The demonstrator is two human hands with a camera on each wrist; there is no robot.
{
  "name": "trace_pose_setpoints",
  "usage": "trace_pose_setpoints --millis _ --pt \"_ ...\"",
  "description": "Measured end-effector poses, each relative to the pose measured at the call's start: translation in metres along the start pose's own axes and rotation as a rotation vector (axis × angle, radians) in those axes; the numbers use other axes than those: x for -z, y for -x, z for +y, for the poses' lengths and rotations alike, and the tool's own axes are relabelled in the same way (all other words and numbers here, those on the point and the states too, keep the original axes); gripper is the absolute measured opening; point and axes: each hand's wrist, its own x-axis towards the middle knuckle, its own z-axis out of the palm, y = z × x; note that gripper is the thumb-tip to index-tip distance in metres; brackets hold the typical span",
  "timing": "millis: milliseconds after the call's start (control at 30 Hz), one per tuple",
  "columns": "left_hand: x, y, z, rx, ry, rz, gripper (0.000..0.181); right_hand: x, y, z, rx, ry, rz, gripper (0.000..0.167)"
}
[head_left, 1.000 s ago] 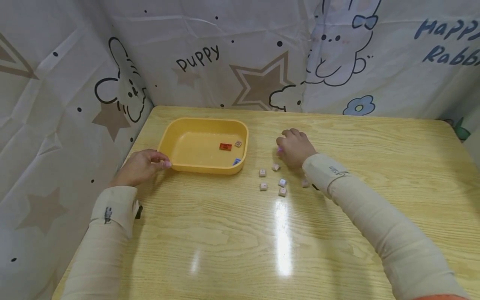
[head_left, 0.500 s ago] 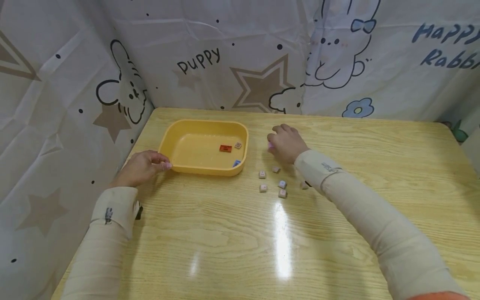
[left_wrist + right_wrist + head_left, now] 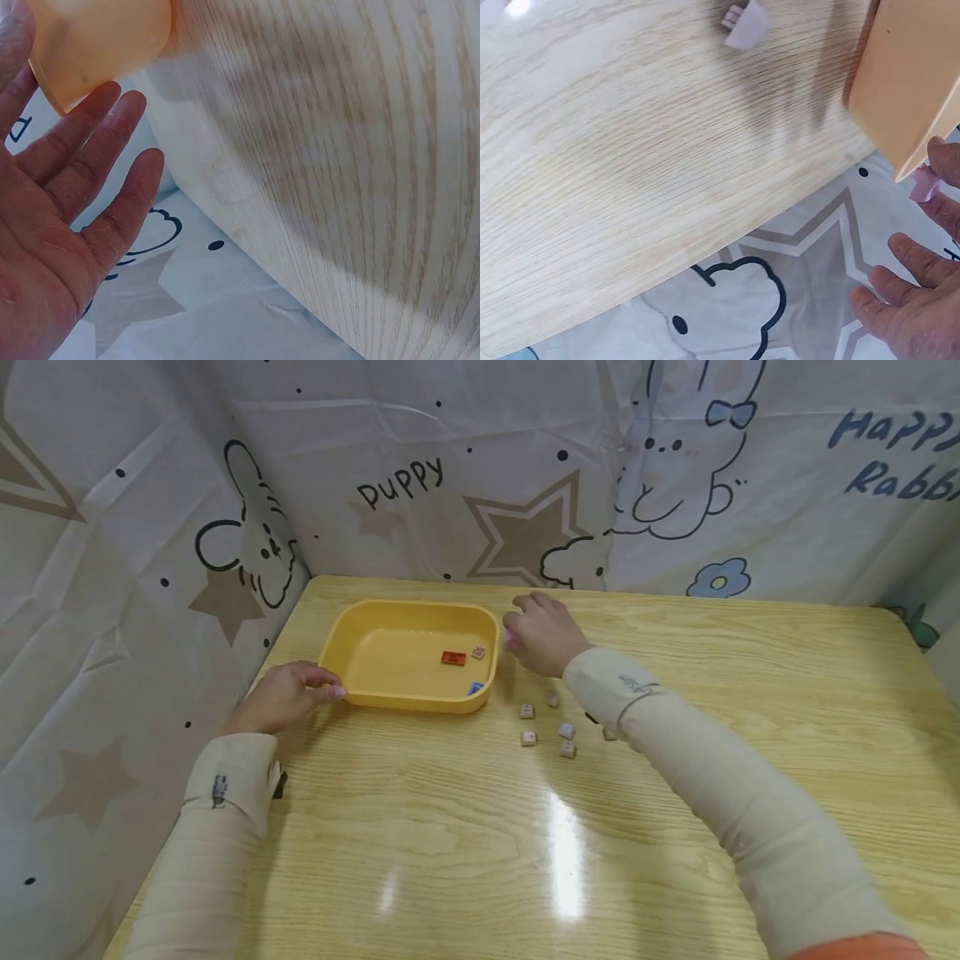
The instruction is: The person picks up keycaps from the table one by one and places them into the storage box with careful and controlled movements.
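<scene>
My left hand (image 3: 288, 695) holds the near left corner of a yellow plastic bin (image 3: 405, 702) between thumb and forefinger; in the left wrist view the other fingers (image 3: 124, 206) extend loosely. Inside the bin lie a long red keycap (image 3: 453, 657), a small beige keycap (image 3: 478, 652) and a blue keycap (image 3: 476, 688), all toward its right end. At the bin's right rim, my right hand (image 3: 543, 633) pinches a pink-purple keycap (image 3: 926, 184) between thumb and forefinger, the remaining fingers spread apart.
Several pale keycaps, among them a pinkish keycap (image 3: 527, 711) and a whitish keycap (image 3: 567, 730), are scattered on the wooden table (image 3: 420, 827) right of the bin. A printed cloth (image 3: 420, 535) hangs along the table's back and left edges.
My right hand has moved left and slightly away from me, carrying the pink-purple keycap up to the bin's right rim. My left hand stays at the bin's corner.
</scene>
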Motion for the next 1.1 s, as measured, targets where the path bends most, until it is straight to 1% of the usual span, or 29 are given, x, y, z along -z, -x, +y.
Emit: trace_pose_setpoints --millis 200,367,600,667,833,967,1100 --pt "0.001 0.0 0.0 -0.035 -0.014 0.0 0.048 0.001 -0.005 -0.012 0.023 -0.004 -0.033 0.029" --pt "0.001 0.001 0.0 -0.027 -0.015 -0.005 0.046 0.0 -0.01 -0.021 0.028 -0.002 -0.055 0.03" --pt "0.001 0.0 0.0 -0.039 -0.014 -0.012 0.045 -0.001 -0.015 -0.032 0.046 0.0 -0.052 0.029" --pt "0.001 0.0 0.0 -0.042 -0.018 -0.015 0.046 -0.002 -0.017 -0.034 0.048 0.004 -0.065 0.034" --pt "0.001 0.0 0.001 -0.048 -0.019 -0.011 0.048 -0.004 -0.014 -0.027 0.01 0.02 -0.085 0.05" --pt "0.001 0.0 -0.001 -0.05 -0.025 -0.006 0.048 -0.004 -0.009 -0.014 -0.025 0.017 -0.064 0.049" --pt "0.0 -0.001 -0.002 -0.04 -0.026 -0.007 0.051 -0.004 0.0 0.0 -0.054 0.025 -0.055 0.043"
